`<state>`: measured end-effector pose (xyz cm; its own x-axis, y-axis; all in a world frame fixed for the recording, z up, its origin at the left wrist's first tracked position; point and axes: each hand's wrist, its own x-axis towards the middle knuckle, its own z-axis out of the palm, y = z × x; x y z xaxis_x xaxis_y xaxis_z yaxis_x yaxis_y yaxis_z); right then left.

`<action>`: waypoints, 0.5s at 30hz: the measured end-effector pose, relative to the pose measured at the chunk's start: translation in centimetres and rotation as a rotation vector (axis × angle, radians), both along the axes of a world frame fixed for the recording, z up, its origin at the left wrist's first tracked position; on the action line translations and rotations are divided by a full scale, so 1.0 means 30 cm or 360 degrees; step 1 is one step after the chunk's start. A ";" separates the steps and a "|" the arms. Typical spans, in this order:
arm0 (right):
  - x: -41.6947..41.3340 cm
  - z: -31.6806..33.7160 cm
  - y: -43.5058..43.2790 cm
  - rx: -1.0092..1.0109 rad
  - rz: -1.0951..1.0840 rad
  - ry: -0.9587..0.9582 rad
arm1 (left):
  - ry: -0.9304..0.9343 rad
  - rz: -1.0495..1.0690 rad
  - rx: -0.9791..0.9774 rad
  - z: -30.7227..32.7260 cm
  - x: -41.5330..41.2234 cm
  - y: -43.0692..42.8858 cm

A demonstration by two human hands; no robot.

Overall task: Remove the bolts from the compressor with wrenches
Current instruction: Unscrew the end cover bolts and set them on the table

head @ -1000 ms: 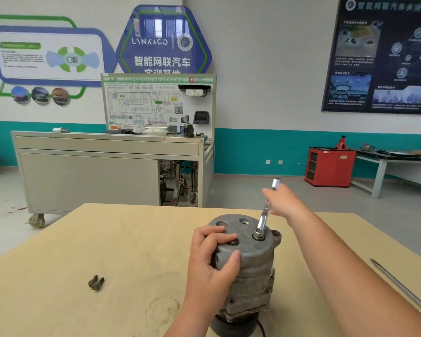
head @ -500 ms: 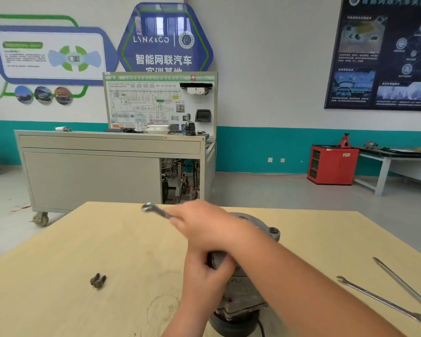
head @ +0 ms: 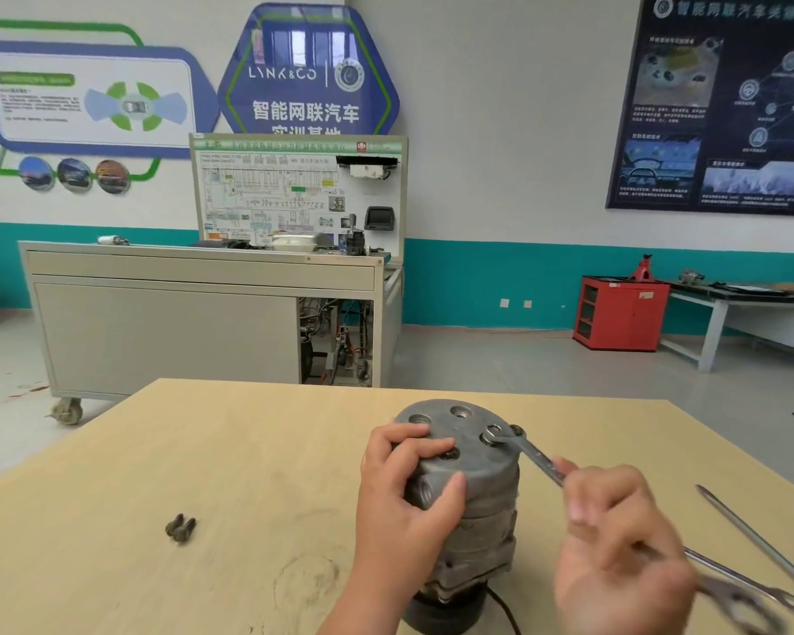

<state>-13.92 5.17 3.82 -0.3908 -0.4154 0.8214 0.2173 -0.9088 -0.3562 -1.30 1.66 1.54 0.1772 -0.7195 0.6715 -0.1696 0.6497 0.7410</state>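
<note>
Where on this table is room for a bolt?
Free: the pale wooden table left of the grey metal compressor, around the two dark loose bolts, and the far strip behind it. Crowded: near right, where two steel wrenches lie by the right hand.

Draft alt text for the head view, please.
A person's left hand grips an upright compressor on a wooden table while the right hand holds a wrench, its ring end on the compressor's top face. Two loose bolts lie on the table to the left; a spare wrench lies to the right.
</note>
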 end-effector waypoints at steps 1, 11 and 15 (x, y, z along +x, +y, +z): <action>-0.017 0.018 -0.010 0.0082 0.0107 -0.0233 | 0.0009 0.0004 -0.0006 0.000 0.005 0.001; -0.111 0.161 -0.487 0.1651 -0.0045 0.0111 | 0.0032 -0.0056 -0.0033 0.018 0.041 -0.006; -0.015 0.264 -0.574 0.1796 -0.0337 0.1437 | 0.0070 -0.0054 -0.0060 0.007 0.044 -0.017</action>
<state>-14.38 -12.04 11.75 -0.0645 -0.9930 0.0987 -0.5612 -0.0457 -0.8264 0.02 1.15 1.75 0.1833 -0.6998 0.6905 -0.1150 0.6823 0.7220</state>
